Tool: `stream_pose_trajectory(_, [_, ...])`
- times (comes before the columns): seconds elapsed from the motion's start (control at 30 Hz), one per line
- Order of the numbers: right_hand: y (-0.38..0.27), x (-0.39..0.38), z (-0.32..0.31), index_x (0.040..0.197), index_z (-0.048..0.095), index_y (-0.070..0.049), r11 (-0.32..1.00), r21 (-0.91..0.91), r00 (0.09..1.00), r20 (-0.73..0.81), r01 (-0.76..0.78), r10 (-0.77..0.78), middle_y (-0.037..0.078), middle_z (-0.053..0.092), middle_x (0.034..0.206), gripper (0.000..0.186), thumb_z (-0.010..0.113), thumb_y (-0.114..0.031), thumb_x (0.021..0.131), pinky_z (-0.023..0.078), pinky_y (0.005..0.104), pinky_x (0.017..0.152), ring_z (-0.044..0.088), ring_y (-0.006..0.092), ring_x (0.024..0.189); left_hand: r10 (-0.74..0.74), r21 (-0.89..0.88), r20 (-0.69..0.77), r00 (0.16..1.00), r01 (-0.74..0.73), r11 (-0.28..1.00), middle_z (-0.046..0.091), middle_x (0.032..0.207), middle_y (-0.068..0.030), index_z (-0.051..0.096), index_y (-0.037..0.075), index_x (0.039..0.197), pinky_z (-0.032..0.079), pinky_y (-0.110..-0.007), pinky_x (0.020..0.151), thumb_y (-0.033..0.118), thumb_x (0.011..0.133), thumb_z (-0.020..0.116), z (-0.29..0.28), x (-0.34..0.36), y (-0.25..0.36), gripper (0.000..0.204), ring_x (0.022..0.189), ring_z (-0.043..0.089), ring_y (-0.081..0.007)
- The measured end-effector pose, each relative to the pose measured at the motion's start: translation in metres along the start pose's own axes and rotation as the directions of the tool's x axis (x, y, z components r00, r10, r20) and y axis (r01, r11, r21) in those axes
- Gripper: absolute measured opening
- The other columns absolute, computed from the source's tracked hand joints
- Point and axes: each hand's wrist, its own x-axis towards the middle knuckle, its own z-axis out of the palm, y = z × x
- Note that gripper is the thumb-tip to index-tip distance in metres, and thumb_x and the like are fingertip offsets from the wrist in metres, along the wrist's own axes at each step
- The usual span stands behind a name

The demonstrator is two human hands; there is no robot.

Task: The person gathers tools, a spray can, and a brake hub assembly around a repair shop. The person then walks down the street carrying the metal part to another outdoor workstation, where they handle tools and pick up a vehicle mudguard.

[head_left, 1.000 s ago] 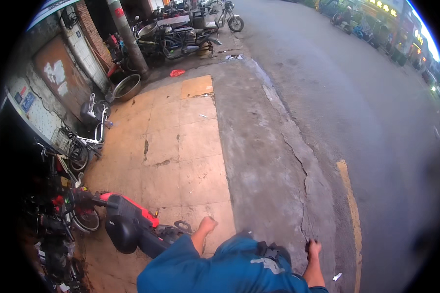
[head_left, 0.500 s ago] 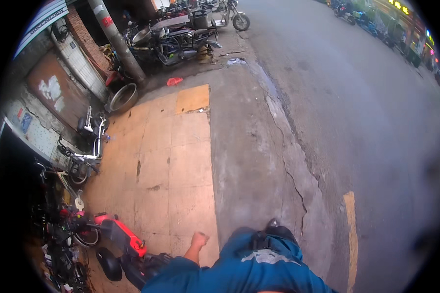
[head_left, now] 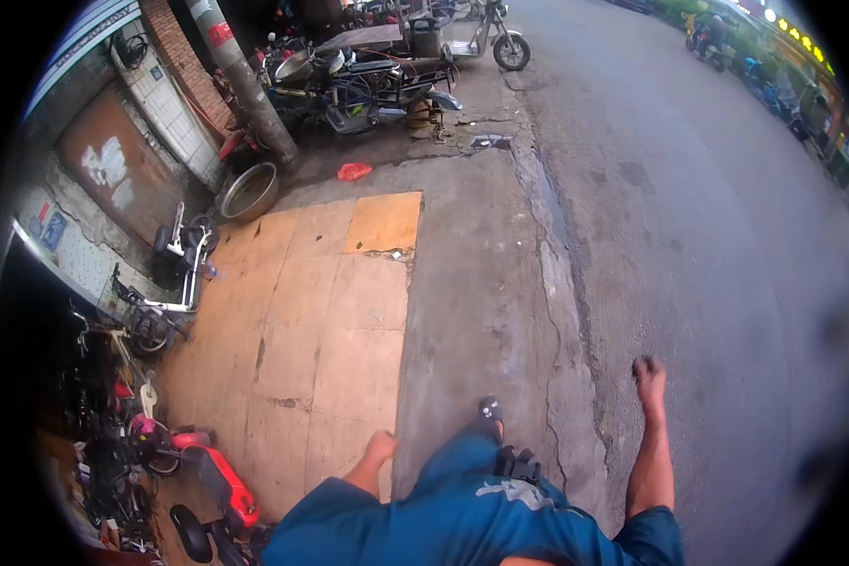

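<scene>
My left hand (head_left: 381, 444) hangs low over the edge of the tan tiled paving (head_left: 354, 377), its fingers curled closed. Nothing shows in it. Out over the grey road (head_left: 726, 311), my right hand (head_left: 649, 377) is also closed, with dark patches at its curled fingers. Whether those are a held thing or dirt, I cannot make out. Neither hand touches anything around it. Below me are my blue clothing (head_left: 415, 528), a black buckle (head_left: 519, 465) at the waist, and one dark shoe (head_left: 490, 408) on the concrete strip.
A red and black scooter (head_left: 226, 481) stands close on the left, beside parked bikes. Farther on are a white folding frame (head_left: 184, 274), a metal basin (head_left: 250, 191), a pole (head_left: 245, 85), a red bag (head_left: 354, 172) and a cargo tricycle (head_left: 387, 85). A cracked kerb strip (head_left: 561, 330) borders the road.
My right hand and forearm have come into view on the right. My left hand stays low and closed. A shoe now shows farther forward, and the view has shifted slightly.
</scene>
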Motion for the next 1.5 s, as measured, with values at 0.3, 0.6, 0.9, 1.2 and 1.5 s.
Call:
stream_pose_trajectory(0.3, [0.134, -0.156, 0.029, 0.079, 0.055, 0.0, 0.25, -0.231, 0.164, 0.335, -0.94, 0.928, 0.012, 0.056, 0.064, 0.02, 0.055, -0.02, 0.076, 0.045, 0.0374, 0.055, 0.056, 0.0251, 0.061, 0.188, -0.066, -0.045, 0.981, -0.191, 0.979, 0.061, 0.096, -0.0214, 0.062, 0.002, 0.099, 0.047, -0.036, 0.079, 0.025, 0.069, 0.062, -0.118, 0.162, 0.302, 0.038, 0.093, 0.059, -0.0321])
stream_pose_trajectory(0.6, [0.15, 0.106, 0.077, 0.065, 0.05, -0.003, 0.451, -0.367, 0.284, 0.427, -0.813, 0.858, 0.006, 0.049, 0.059, 0.02, 0.052, -0.017, 0.079, 0.04, 0.0323, 0.05, 0.047, 0.018, 0.055, 0.075, -0.085, -0.001, 0.997, -0.075, 0.994, 0.064, 0.088, -0.0192, 0.061, -0.002, 0.097, 0.048, -0.036, 0.074, 0.025, 0.068, 0.066, -0.085, 0.282, 0.427, 0.039, 0.085, 0.062, -0.0292])
stream_pose_trajectory(0.9, [-0.059, 0.718, 0.094, 0.082, 0.058, -0.001, 0.948, 0.222, 0.97, -0.03, -0.228, 0.24, 0.007, 0.058, 0.069, 0.025, 0.054, -0.025, 0.083, 0.04, 0.0275, 0.051, 0.052, 0.0134, 0.059, -0.212, -0.182, 0.16, 0.964, 0.24, 0.954, 0.063, 0.075, -0.0184, 0.062, -0.005, 0.089, 0.048, -0.036, 0.064, 0.02, 0.066, 0.066, -0.095, 0.38, 0.497, 0.034, 0.062, 0.062, -0.0271])
stream_pose_trajectory(1.2, [0.056, 0.747, 0.214, 0.076, 0.057, 0.001, 0.887, -0.034, 0.875, 0.152, -0.461, 0.46, 0.007, 0.057, 0.066, 0.021, 0.053, -0.019, 0.079, 0.04, 0.0311, 0.048, 0.051, 0.0154, 0.055, 0.092, 0.003, 0.019, 0.996, -0.092, 0.996, 0.062, 0.085, -0.0236, 0.064, -0.001, 0.083, 0.048, -0.04, 0.07, 0.024, 0.066, 0.063, -0.196, 0.626, 0.737, 0.031, 0.082, 0.061, -0.0359])
stream_pose_trajectory(1.5, [0.073, 0.689, 0.235, 0.073, 0.057, -0.002, 0.175, -0.23, 0.079, 0.376, -0.957, 0.923, 0.006, 0.054, 0.06, 0.016, 0.051, -0.016, 0.077, 0.042, 0.0323, 0.047, 0.051, 0.0181, 0.051, 0.329, -0.109, -0.035, 0.944, -0.33, 0.938, 0.06, 0.101, -0.02, 0.06, 0.002, 0.101, 0.045, -0.038, 0.082, 0.027, 0.071, 0.063, -0.258, 0.804, 1.052, 0.04, 0.097, 0.057, -0.0315])
